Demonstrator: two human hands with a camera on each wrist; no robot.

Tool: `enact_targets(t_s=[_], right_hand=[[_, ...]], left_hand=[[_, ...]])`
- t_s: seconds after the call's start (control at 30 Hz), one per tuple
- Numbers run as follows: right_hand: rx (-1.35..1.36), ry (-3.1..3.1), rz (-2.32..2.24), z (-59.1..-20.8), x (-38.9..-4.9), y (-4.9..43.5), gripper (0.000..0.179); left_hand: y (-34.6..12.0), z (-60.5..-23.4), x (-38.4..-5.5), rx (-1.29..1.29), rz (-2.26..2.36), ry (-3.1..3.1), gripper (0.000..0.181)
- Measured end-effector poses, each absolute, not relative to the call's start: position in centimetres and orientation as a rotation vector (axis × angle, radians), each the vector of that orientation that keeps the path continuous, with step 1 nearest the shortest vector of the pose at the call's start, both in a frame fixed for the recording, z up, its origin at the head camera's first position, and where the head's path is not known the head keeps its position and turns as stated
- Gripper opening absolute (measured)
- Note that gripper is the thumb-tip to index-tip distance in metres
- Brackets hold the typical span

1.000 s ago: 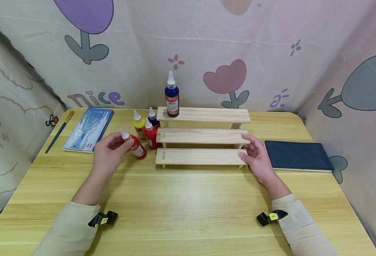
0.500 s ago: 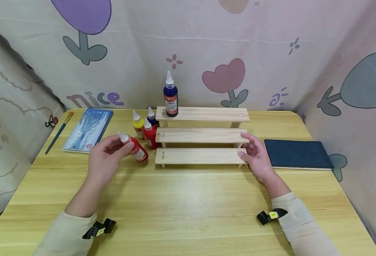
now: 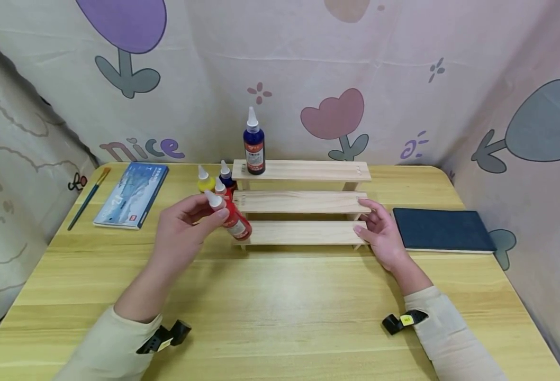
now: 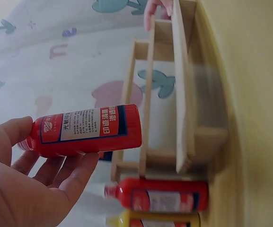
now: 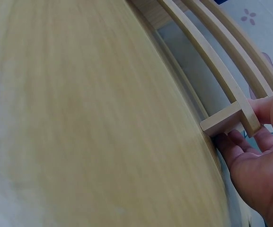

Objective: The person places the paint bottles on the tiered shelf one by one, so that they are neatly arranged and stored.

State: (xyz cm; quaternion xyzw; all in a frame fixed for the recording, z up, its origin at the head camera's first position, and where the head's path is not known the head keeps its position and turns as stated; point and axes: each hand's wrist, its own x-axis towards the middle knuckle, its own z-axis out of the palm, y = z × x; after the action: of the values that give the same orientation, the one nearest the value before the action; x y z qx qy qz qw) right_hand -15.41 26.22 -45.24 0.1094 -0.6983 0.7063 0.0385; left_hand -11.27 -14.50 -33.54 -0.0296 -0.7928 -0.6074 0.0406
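Observation:
My left hand holds a red bottle with a white pointed cap near its cap end. That bottle is tilted, in front of the left end of a three-tier wooden rack. In the left wrist view the thumb and fingers hold the red bottle clear of the table. My right hand grips the rack's right end, thumb on the lowest tier. A dark blue bottle stands upright on the top tier. Left of the rack stand a yellow bottle, another red bottle and a dark blue bottle, partly hidden.
At the left lie a paintbrush and a blue-covered book. A dark navy notebook lies right of my right hand. A printed cloth hangs behind the wooden table.
My left hand has carried the red bottle rightward from beside the other bottles to in front of the rack's left end. The right hand keeps its grip on the rack.

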Motion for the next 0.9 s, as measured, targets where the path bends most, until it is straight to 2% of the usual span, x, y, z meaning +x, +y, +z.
enact_targets(t_s=[0.53, 0.9], right_hand=[[0.385, -2.115, 2.175, -45.3, -15.5, 26.2, 0.063], [0.392, -2.091, 2.197, -45.4, -15.5, 26.2, 0.062]], left_hand=[[-9.1, -30.0, -14.0, -0.365, -2.02, -2.287, 0.032], [-5.4, -27.9, -17.1, -0.5, -2.03, -2.246, 0.03]])
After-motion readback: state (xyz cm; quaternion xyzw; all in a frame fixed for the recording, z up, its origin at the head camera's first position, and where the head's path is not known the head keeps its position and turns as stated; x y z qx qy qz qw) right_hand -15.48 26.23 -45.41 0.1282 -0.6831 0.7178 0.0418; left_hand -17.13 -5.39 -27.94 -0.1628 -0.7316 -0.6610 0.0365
